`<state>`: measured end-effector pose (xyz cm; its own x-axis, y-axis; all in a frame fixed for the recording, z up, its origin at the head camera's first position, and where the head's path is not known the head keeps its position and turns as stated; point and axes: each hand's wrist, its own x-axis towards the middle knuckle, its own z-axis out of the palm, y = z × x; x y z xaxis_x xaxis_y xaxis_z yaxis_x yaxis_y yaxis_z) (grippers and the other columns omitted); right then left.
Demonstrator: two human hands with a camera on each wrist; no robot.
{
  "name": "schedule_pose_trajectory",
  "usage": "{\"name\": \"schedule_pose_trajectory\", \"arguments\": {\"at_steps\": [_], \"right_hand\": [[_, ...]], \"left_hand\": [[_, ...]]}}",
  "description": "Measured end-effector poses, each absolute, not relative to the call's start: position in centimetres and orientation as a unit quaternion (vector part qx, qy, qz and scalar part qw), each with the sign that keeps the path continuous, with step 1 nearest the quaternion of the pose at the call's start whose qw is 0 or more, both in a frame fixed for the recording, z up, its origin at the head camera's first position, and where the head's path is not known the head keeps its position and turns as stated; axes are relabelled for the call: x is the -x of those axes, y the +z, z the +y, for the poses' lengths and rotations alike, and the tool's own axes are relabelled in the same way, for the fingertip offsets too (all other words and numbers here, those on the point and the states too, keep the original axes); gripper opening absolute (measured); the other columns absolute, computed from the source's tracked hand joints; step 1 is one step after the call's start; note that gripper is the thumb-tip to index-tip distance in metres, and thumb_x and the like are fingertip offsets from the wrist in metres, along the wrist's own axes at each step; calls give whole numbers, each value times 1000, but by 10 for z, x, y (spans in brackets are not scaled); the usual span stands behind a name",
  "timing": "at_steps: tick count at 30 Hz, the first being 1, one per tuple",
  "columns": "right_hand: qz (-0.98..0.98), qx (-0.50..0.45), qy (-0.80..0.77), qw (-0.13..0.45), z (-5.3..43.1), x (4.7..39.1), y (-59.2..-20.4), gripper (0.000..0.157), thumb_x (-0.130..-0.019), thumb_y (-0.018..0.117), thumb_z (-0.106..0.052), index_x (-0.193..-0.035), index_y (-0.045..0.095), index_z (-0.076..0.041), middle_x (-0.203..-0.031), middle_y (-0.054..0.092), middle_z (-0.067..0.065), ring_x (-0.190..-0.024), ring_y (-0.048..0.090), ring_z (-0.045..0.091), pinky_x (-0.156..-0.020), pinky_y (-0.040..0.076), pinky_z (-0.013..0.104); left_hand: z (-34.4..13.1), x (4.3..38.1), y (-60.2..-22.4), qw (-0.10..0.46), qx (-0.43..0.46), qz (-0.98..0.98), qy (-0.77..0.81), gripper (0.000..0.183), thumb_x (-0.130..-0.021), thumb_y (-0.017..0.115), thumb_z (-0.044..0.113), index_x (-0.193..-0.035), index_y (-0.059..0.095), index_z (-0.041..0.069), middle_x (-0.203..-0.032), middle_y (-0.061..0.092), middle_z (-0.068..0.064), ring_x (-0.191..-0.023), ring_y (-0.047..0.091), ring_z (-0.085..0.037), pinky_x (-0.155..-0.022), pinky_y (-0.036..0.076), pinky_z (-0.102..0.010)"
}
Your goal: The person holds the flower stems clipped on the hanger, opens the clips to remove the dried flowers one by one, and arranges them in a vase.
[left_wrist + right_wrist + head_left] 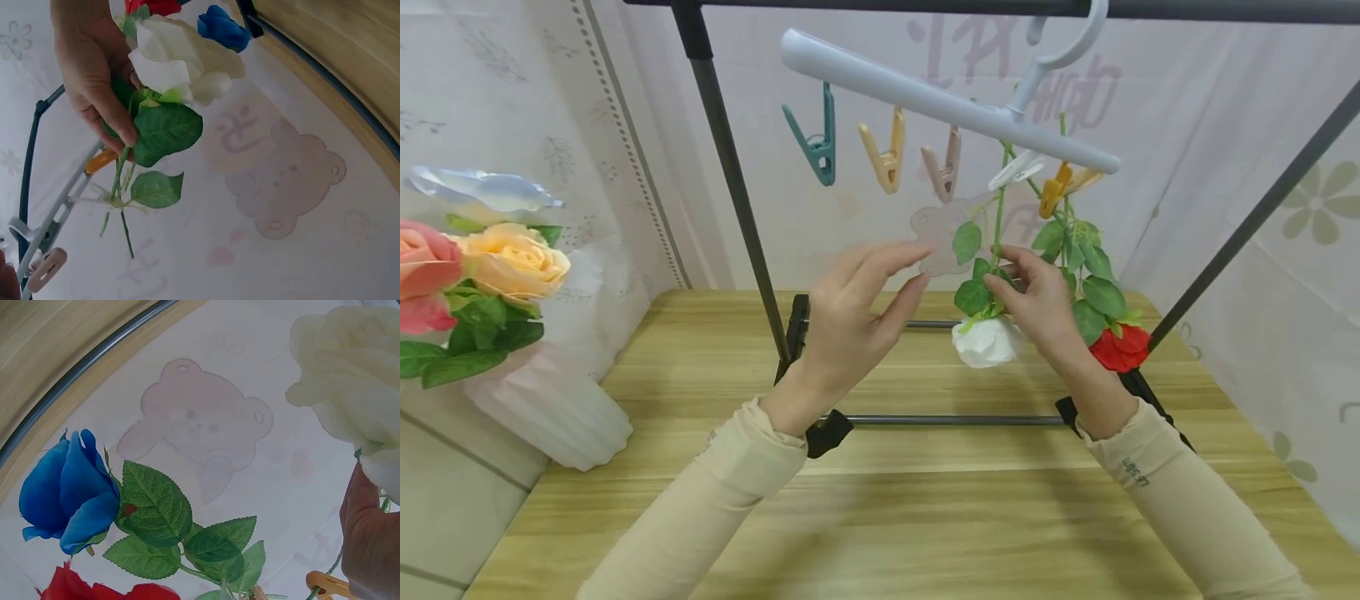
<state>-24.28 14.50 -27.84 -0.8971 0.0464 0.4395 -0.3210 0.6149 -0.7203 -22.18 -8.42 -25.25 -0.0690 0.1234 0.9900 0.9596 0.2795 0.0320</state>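
A white artificial rose (987, 342) hangs head down by its green stem from a white clothespin (1017, 170) on a pale blue hanger (925, 92). My right hand (1037, 300) pinches the stem and leaves just above the bloom, thumb against a leaf. To the left of the stem, my left hand (868, 308) is raised with thumb and fingers apart, holding nothing. A red rose (1122, 347) hangs at the right, near an orange clothespin (1056, 190). The blue rose (72, 494) beside it shows in both wrist views but is hidden in the head view.
Teal (816, 142), yellow (886, 154) and pink (946, 162) clothespins hang along the hanger. A black rack (730, 167) frames the work over a wooden table (887, 500). At the left stands a white vase (557, 408) of artificial flowers (512, 258). A printed curtain hangs behind.
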Motion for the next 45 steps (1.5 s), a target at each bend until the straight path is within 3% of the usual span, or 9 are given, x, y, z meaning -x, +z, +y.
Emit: {"name": "schedule_pose_trajectory", "arguments": {"at_steps": [5, 18, 29, 37, 45], "right_hand": [[-865, -88, 448, 207, 141, 243, -278, 42, -91, 62, -13, -130, 53, 0, -101, 63, 20, -82, 54, -1, -67, 45, 8], [-865, -92, 447, 208, 134, 246, -281, 40, -90, 62, -10, -129, 54, -3, -108, 64, 17, -92, 61, 22, -66, 46, 12], [-869, -75, 446, 199, 126, 247, -281, 39, -89, 64, -9, -126, 55, -1, -104, 65, 19, -92, 64, 28, -79, 53, 38], [-854, -90, 469, 207, 117, 246, -283, 35, -88, 65, -8, -122, 57, -2, -105, 64, 16, -89, 64, 25, -75, 52, 30], [-850, -97, 465, 230, 112, 242, -284, 30, -86, 67, -8, -115, 58, -2, -107, 59, 12, -88, 62, 24, -74, 50, 33]], "left_hand": [[-59, 241, -241, 486, 448, -655, -366, 20, -89, 64, 9, -108, 66, 2, -103, 69, -10, -94, 65, -21, -83, 51, -26], [-15, 261, -208, 372, 379, -788, -312, 33, -92, 61, 17, -122, 60, 5, -120, 64, -8, -110, 60, -18, -88, 49, -27], [-2, 281, -197, 345, 312, -837, -287, 37, -90, 63, 28, -122, 61, 8, -118, 65, -6, -105, 61, -21, -87, 50, -30], [11, 292, -204, 340, 283, -848, -292, 39, -86, 69, 29, -118, 57, 10, -115, 63, -3, -104, 59, -20, -82, 50, -28], [23, 301, -213, 368, 271, -826, -328, 40, -83, 71, 30, -112, 54, 8, -108, 59, -5, -97, 57, -18, -79, 48, -25]]}}
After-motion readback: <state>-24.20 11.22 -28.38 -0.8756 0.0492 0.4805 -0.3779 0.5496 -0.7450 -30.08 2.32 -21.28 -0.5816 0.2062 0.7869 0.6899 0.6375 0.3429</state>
